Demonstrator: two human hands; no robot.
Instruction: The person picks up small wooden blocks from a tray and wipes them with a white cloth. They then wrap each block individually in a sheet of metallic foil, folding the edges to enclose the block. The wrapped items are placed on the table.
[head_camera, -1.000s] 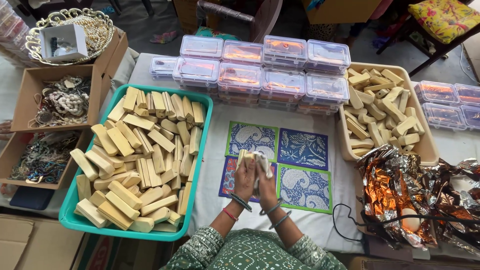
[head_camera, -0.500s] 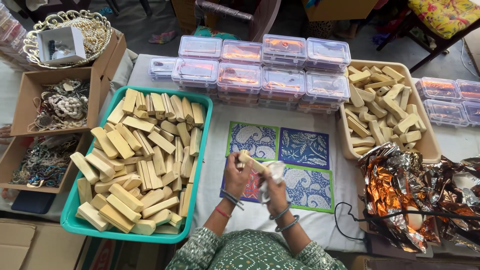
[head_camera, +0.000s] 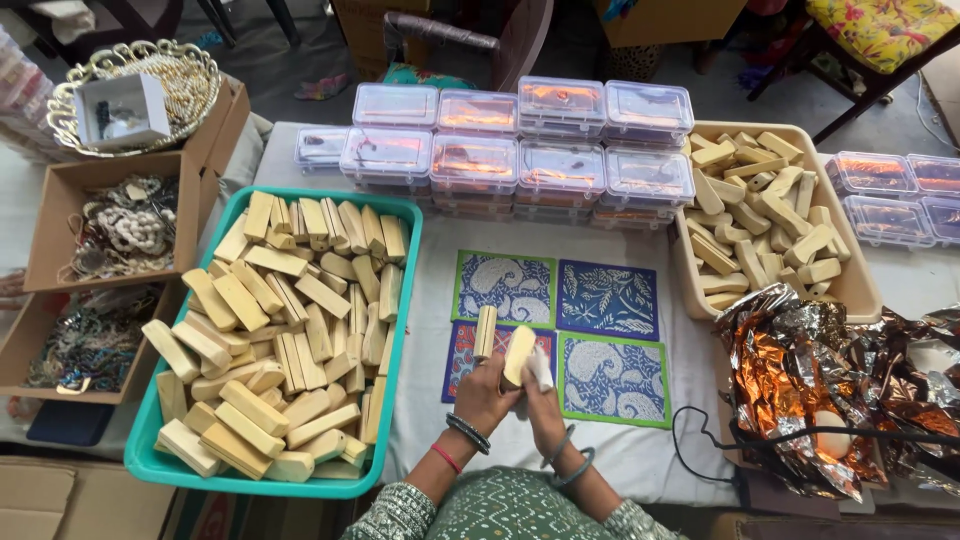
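Seen from above, a person's two hands meet near the front edge of a cloth-covered table (head_camera: 640, 240). The left hand (head_camera: 487, 388) has its fingers wrapped around a pale wooden block (head_camera: 485, 331), which stands upright above the fist. The right hand (head_camera: 537, 402) has its fingers closed on a second wooden block (head_camera: 518, 355), tilted, with a small white cloth (head_camera: 541, 368) pressed against it. The two blocks are just beside each other.

Beneath the hands lie four patterned square mats (head_camera: 608, 300) in a two-by-two group at the middle of the table. At the left edge a green tray (head_camera: 402, 330) is piled with similar wooden blocks. At the right edge a beige tray (head_camera: 860, 290) holds more of them. Along the far edge stand rows of clear lidded plastic boxes (head_camera: 560, 150). Crumpled copper-coloured foil (head_camera: 800, 380) lies at the front right corner. Off the table, to the left, cardboard boxes (head_camera: 60, 200) hold beads and jewellery.
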